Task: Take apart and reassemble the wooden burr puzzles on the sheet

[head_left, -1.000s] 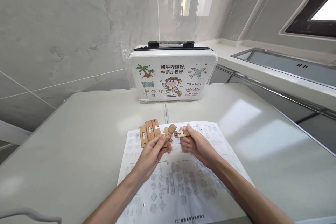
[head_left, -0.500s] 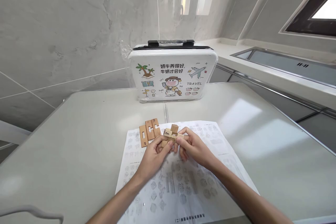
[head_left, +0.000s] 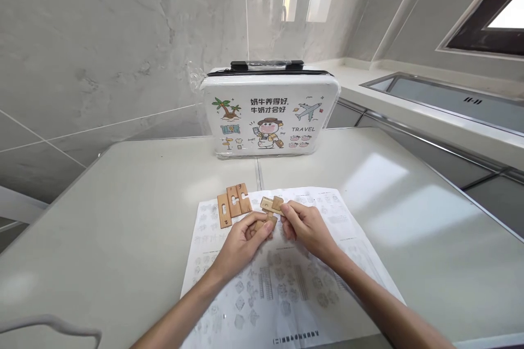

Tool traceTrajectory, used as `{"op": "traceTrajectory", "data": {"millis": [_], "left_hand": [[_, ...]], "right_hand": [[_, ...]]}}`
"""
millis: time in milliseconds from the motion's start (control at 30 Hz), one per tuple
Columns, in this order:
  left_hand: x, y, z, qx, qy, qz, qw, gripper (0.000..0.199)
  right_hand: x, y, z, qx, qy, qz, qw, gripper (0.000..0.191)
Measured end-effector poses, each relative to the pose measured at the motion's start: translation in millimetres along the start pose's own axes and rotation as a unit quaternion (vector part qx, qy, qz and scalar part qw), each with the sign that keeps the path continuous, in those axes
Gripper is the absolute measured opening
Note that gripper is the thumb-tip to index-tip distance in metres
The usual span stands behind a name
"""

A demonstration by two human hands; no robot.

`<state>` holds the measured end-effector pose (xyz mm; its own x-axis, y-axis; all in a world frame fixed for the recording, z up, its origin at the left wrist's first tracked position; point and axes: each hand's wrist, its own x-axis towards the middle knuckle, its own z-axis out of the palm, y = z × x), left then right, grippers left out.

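Observation:
Interlocked wooden puzzle pieces (head_left: pixel 272 205) are held up over a printed sheet (head_left: pixel 270 262), between both hands. My left hand (head_left: pixel 248 234) is closed on the lower left part of the wooden pieces. With thumb and fingers pinched, my right hand (head_left: pixel 303 224) grips the right end of the upper piece. Three flat wooden pieces with cut-out slots (head_left: pixel 233 203) lie side by side at the sheet's upper left edge, marked with numbers. The fingertips hide part of the held pieces.
Behind the sheet, a white case (head_left: pixel 270 114) with cartoon prints and a black handle stands upright against the tiled wall. The white table (head_left: pixel 135 218) has a seam down its middle. A counter (head_left: pixel 409 103) runs along the right.
The upper wooden piece has turned and shifted, so its numbered face now lies differently. My right hand has moved slightly to the right, and its fingers are curled more tightly.

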<state>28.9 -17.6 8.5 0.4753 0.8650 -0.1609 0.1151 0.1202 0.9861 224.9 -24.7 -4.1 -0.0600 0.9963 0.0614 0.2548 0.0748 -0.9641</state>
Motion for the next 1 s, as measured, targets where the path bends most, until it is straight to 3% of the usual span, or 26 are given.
{"op": "traceTrajectory", "data": {"millis": [133,300,433,600,667,800,1000], "left_hand": [[0,-1,0.6,0.012,0.000,0.027,1.000,0.034],[1,-2,-1.3,-0.010,-0.004,-0.003,1.000,0.040],[0,-3,-4.5,-0.042,-0.025,-0.021,0.999,0.041],[0,-1,-5.7,-0.127,-0.073,-0.011,0.989,0.034],[0,0,-5.3,-0.150,-0.081,-0.010,0.985,0.034],[1,1,-3.8,-0.172,-0.083,-0.016,0.981,0.036],[3,1,-5.4,-0.224,-0.009,-0.011,0.975,0.036]], "right_hand": [[0,-1,-1,0.069,-0.019,0.052,0.996,0.062],[2,-1,-1,0.106,-0.035,0.066,0.992,0.069],[5,1,-3,0.198,-0.039,0.105,0.974,0.060],[5,-3,-7,0.227,-0.174,0.117,0.951,0.037],[5,-6,-8,0.220,-0.201,0.111,0.948,0.034],[3,-7,-6,0.205,-0.164,0.098,0.960,0.035],[9,5,-8,0.255,-0.007,0.100,0.962,0.037]]}}
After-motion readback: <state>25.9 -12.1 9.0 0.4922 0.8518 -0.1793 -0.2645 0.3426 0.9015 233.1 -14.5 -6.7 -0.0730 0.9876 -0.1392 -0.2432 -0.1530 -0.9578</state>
